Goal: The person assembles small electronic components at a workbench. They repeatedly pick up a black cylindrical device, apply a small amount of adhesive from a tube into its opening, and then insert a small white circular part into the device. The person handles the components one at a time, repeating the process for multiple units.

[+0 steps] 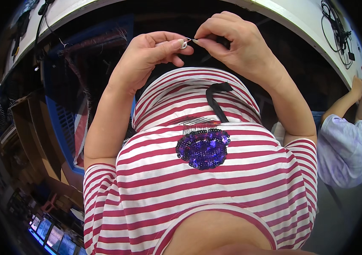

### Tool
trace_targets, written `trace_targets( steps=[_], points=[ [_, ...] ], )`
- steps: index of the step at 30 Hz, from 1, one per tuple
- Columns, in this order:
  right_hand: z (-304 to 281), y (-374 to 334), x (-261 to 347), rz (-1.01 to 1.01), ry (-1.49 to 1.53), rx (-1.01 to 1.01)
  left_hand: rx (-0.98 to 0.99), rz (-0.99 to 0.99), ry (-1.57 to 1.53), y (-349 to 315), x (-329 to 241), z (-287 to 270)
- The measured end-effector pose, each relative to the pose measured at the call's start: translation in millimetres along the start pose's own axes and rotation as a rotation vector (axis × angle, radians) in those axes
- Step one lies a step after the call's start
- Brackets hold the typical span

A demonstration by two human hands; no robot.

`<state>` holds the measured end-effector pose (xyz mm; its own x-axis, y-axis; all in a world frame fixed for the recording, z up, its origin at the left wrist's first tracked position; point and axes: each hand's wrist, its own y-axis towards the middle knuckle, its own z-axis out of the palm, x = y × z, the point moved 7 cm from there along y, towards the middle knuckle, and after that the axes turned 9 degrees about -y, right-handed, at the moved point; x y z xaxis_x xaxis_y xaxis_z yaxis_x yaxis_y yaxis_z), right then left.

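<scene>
Through the head camera I watched both hands at work close together, in front of the wearer's striped shirt [189, 182]. The left hand [160, 52] had its thumb pressed to its forefinger on a small white piece [184, 45], with the other fingers loosely curled. The right hand [240, 44], just beside it, pinched thumb and forefinger tightly together; between those tips and the white piece I made out a thin strand [190, 39], too fine for me to tell what it was. The piece sat at the left hand's fingertips, near the right hand's but apart from them.

Nearer the body than either hand, I saw a purple sequined patch [203, 148] on the shirt and a dark strap [215, 102] on the fabric. Beyond the hands curved the pale edge of a bench [287, 12], and well to the right of the right hand a coil of black cable [338, 36] lay on it. Farther out that way I had a co-worker in a pale mottled top [344, 148]. Left of the left hand stood a blue crate [57, 121], with cardboard [40, 131] past it.
</scene>
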<state>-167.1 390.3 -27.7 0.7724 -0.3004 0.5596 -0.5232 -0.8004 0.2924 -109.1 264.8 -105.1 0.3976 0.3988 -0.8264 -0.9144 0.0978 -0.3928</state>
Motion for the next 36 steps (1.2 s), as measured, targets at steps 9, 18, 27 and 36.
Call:
trace_targets(
  steps=[9,18,27,36],
  points=[
    [7,-10,-23,0.253,0.276,0.183,-0.091,0.117,0.098,-2,-5,1],
    [20,-12,-33,0.358,0.475,0.269,-0.054,0.161,0.113,-3,-9,8],
    [40,-21,-43,0.546,0.879,0.386,0.016,0.100,0.037,0,-3,9],
    [48,-27,-36,0.618,1.170,0.407,0.064,0.046,-0.248,1,6,18]
  ],
)
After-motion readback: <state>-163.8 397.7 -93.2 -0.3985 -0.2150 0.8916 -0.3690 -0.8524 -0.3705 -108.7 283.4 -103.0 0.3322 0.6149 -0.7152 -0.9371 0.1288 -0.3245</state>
